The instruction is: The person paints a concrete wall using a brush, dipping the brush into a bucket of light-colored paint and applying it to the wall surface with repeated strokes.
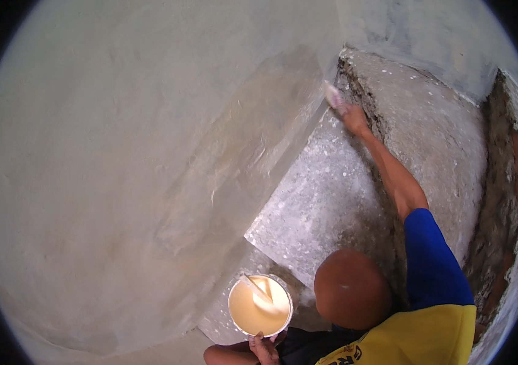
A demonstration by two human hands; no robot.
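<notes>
Left hand: my left hand (263, 348) is at the near rim of the bucket (231, 307), with the fingers curled over that rim and clamped on it.
Bucket: it is round, white and open-topped, holds a cream liquid and is carried roughly level.
Stick: a thin stick (258, 287) lies in the liquid, slanting from the bucket's far-left rim toward its middle.
Floor slab: a speckled grey slab (320, 201) starts just beyond the bucket and runs away up and to the right.
Wall: a broad plastered wall (119, 152) fills everything left of and beyond the bucket. It looks wet and shiny along its seam with the slab.
Right hand: my right hand (352, 117) is at full arm's reach, well apart from the bucket on its far-right side. The fingers look closed on a handle, though they are small in this view.
Brush: a pale brush (333, 94) projects from those fingers up and to the left. Its long axis points away from the bucket, and its tip touches the wall at the corner seam.
Nearer hand: the right hand alone reaches the brush, while the left stays at the bucket.
Edges: a raised rough ledge (429, 121) lies right of the brush, and a broken trench of earth and brick (502, 201) lies farther right.
Open room: there is free wall to the left of the brush, and the corner crowds it on the right.
</notes>
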